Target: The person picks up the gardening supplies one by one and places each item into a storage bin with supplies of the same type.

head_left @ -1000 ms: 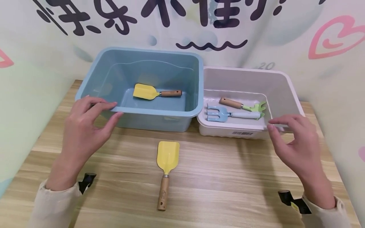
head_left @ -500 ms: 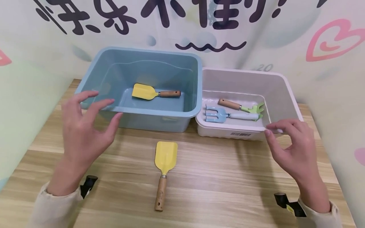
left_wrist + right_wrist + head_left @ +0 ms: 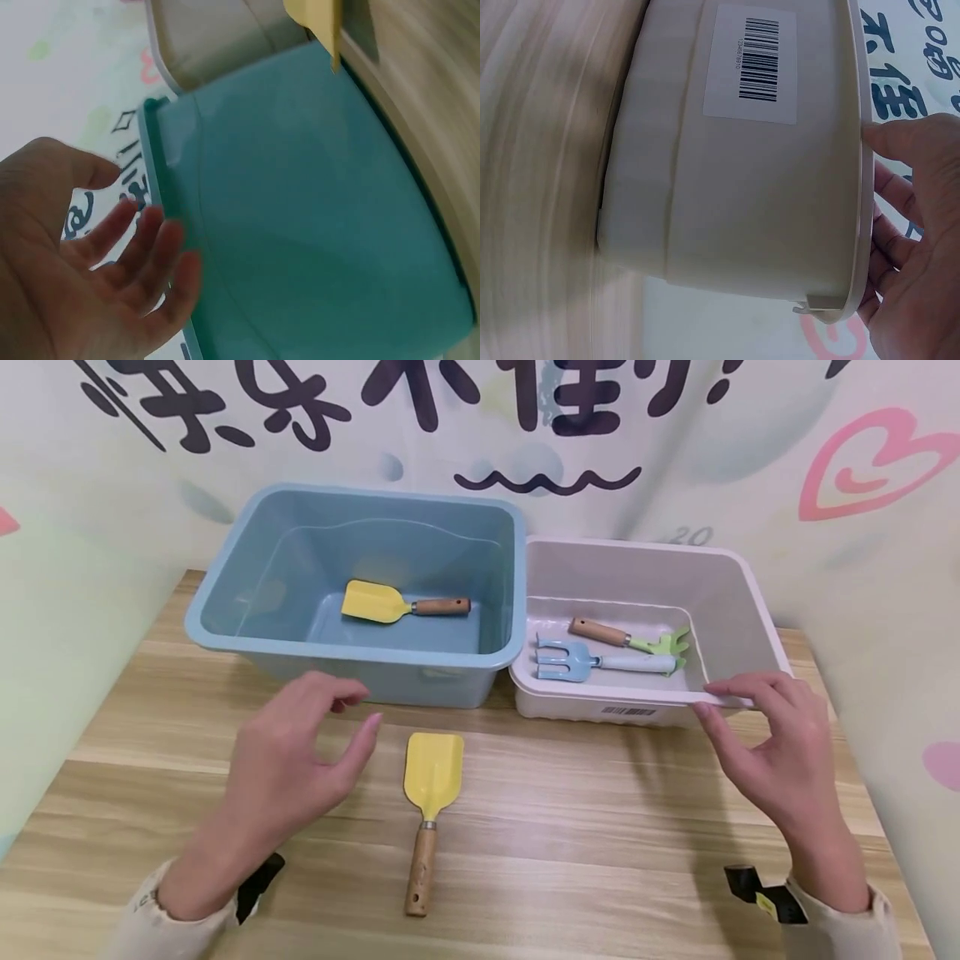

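My left hand holds nothing; its fingers bend loosely in front of the blue bin, left of a yellow trowel with a wooden handle lying on the table. With thumb and fingers, my right hand pinches the front rim of the white bin near its right corner. A second yellow trowel lies inside the blue bin. Inside the white bin are a light blue hand fork and a green hand rake with a wooden handle, partly covered by the fork.
Both bins stand side by side at the back of the wooden table, close to a printed backdrop. Barcode label sits on the white bin's front wall.
My left hand has come away from the blue bin's left front rim and moved right and nearer, toward the trowel on the table. The right hand stays at the white bin's rim.
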{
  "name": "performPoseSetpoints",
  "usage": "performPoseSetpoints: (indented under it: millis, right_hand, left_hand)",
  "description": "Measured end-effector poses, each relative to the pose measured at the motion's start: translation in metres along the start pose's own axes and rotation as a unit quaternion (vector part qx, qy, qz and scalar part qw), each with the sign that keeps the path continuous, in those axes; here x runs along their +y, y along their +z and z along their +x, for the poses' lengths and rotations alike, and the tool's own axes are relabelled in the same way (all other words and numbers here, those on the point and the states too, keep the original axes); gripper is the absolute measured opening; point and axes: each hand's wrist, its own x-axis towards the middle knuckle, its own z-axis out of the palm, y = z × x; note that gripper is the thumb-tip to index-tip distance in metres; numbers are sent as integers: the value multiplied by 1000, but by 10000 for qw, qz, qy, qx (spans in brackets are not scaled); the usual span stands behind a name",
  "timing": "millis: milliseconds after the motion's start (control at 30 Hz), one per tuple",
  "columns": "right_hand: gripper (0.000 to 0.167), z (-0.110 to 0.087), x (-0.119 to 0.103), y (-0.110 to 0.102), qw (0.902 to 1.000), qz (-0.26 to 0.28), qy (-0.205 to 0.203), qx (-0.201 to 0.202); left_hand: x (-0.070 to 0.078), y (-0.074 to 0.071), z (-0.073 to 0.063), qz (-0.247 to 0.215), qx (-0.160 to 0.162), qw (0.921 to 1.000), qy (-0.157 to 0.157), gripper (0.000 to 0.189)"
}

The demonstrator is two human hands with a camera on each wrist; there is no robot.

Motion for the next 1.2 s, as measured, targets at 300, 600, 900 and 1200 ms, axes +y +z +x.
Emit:
performPoseSetpoints:
  millis: [300,600,900,1200]
  right_hand:
    - [48,-2,4,1,9999,-62,84,6]
    - [39,-6,8,1,9996,-175,230,-3]
    - [36,-5,8,2,9995,-204,244,-65]
    - [39,-6,9,1,9996,-201,202,-89]
  left_hand:
    - [13,17,-14,172,-1706,9816,-843,16]
    - [26,33,-23,617,-3339,9324,-1236,42]
    - [29,37,-27,608,-3998,9002,-1616,54]
    - [33,46,-34,604,-4290,8896,-1444,56]
